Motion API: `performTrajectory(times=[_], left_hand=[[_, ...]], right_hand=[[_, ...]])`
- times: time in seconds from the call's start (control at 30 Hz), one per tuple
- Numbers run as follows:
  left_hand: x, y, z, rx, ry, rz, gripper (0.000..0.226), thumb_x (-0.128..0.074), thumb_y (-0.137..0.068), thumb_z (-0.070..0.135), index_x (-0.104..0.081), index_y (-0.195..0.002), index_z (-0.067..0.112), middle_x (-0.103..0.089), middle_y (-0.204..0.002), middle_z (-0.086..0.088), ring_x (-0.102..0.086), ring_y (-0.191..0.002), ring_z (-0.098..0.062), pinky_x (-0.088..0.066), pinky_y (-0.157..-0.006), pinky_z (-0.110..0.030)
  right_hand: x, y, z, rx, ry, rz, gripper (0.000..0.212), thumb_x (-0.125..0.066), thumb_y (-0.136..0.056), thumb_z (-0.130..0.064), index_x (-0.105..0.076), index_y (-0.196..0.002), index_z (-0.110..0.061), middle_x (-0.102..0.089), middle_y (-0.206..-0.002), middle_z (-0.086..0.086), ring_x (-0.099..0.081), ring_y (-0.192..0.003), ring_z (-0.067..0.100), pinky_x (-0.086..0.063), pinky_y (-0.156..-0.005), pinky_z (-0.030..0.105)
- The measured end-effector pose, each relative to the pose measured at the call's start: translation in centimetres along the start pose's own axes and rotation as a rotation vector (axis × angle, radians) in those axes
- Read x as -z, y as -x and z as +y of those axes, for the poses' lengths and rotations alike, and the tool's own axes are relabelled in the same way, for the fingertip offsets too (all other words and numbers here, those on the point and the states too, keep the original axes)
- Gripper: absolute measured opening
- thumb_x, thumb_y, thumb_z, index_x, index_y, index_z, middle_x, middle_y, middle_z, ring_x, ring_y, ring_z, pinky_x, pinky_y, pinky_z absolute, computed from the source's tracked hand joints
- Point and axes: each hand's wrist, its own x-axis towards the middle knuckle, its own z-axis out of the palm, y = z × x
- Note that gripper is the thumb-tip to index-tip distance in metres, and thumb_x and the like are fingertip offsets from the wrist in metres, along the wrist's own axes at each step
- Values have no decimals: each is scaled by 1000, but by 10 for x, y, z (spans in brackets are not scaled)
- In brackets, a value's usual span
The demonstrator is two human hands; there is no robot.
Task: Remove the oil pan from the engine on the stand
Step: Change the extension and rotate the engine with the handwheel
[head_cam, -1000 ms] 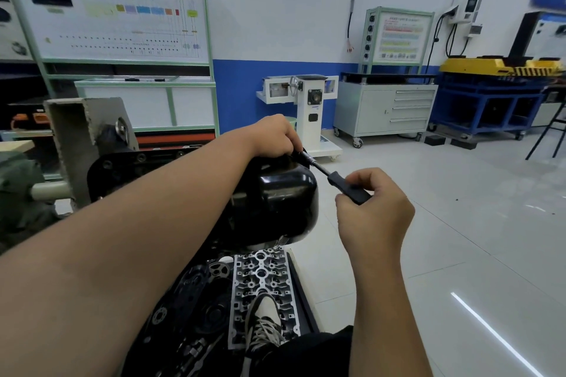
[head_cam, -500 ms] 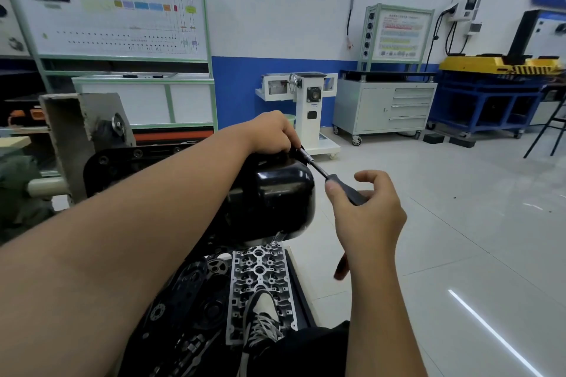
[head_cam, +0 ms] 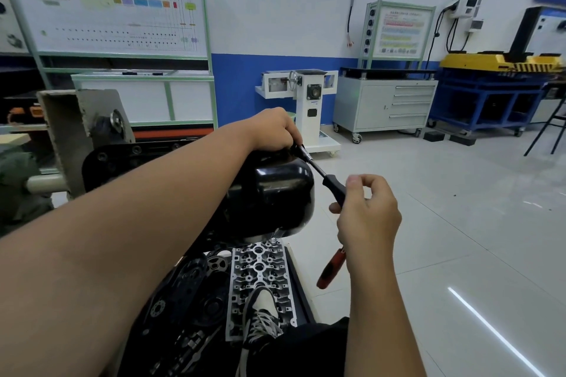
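Fingers of right hand loosely curled round black grip of ratchet handle, thumb and forefinger pinching, not a full fist; red-handled tool also hanging below the palm, hold on it hidden. Left hand closed over socket end, steadying it at top far edge of oil pan. Bolt itself hidden under left hand. Oil pan glossy black, bulging toward camera, seated on engine, facing up on stand. Ratchet long axis running from pan rim down-right to right hand; pan left of right fingers, near. Left hand nearer the fastener. Cylinder head lying below on lower tray, beside shoe.
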Motion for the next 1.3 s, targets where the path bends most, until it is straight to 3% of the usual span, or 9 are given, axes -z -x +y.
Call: performTrajectory(times=[0.23, 0.4, 0.53, 0.67, 0.83, 0.97, 1.13, 1.23, 1.3], left_hand=[[-1, -4, -4, 7, 103, -22, 45, -51, -85, -5, -72, -103, 31, -69, -114, -2, -64, -104, -18, -55, -88, -32], [-2, -8, -8, 17, 151, -8, 47, -47, -83, -7, -65, -97, 35, -67, -113, -7, -65, -103, -23, -57, -94, -43], [-3, -10, -10, 31, 167, -2, 51, -44, -81, -8, -66, -92, 36, -69, -112, -5, -66, -102, -21, -57, -96, -42], [-4, -11, -11, 44, 161, -10, 53, -44, -80, -9, -69, -96, 35, -70, -115, -2, -65, -107, -18, -55, -100, -40], [-5, -12, -11, 35, 110, -13, 54, -47, -80, -10, -72, -95, 35, -69, -107, 11, -63, -112, -14, -50, -102, -32], [-6, -12, -9, 36, 84, -5, 53, -47, -82, -10, -73, -97, 34, -69, -105, 12, -63, -113, -15, -49, -102, -32], [-5, -13, -11, 34, 98, -57, 51, -50, -83, -10, -71, -107, 31, -69, -118, 2, -63, -112, -17, -49, -96, -29], [-8, -16, -10, 36, 38, -95, 51, -53, -86, -6, -68, -123, 26, -61, -123, 1, -59, -113, -19, -47, -99, -32], [-9, -17, -9, 44, 12, -79, 52, -53, -87, -6, -67, -128, 21, -60, -123, 1, -58, -114, -20, -47, -104, -34]], right_hand=[[0, 3, -10, 177, 123, 92, 43, -91, -74, -12, -57, -86, -34, -65, -75, -16, -64, -75, -6, -46, -59, 6], [-2, -6, -24, 110, 175, 4, 18, -67, -95, -44, -56, -102, -32, -65, -71, -9, -62, -69, 2, -41, -58, 19], [-4, -17, -41, 130, 250, -51, 19, -72, -92, -30, -55, -100, -33, -65, -77, -5, -62, -64, 4, -41, -55, 22], [-6, -15, -47, 292, 372, -35, 32, -82, -79, -15, -57, -89, -34, -62, -76, -14, -62, -74, 14, -50, -68, 30], [4, -23, -40, 123, 287, -88, 16, -60, -98, -45, -58, -92, -30, -67, -79, -5, -67, -78, 15, -56, -77, 38], [5, -22, -39, 174, 239, -22, 23, -76, -90, -26, -54, -86, -31, -62, -67, -8, -61, -66, -7, -42, -53, 11], [8, -21, -28, 222, 188, 14, 33, -89, -76, -20, -59, -84, -30, -63, -70, -14, -63, -72, -5, -43, -56, 11], [11, -22, -19, 108, 167, -45, 17, -69, -93, -44, -58, -90, -32, -70, -74, -8, -66, -73, 7, -51, -63, 23], [10, -23, -15, 63, 162, -57, 14, -58, -100, -41, -56, -88, -32, -72, -75, -2, -68, -72, 14, -51, -63, 31]])
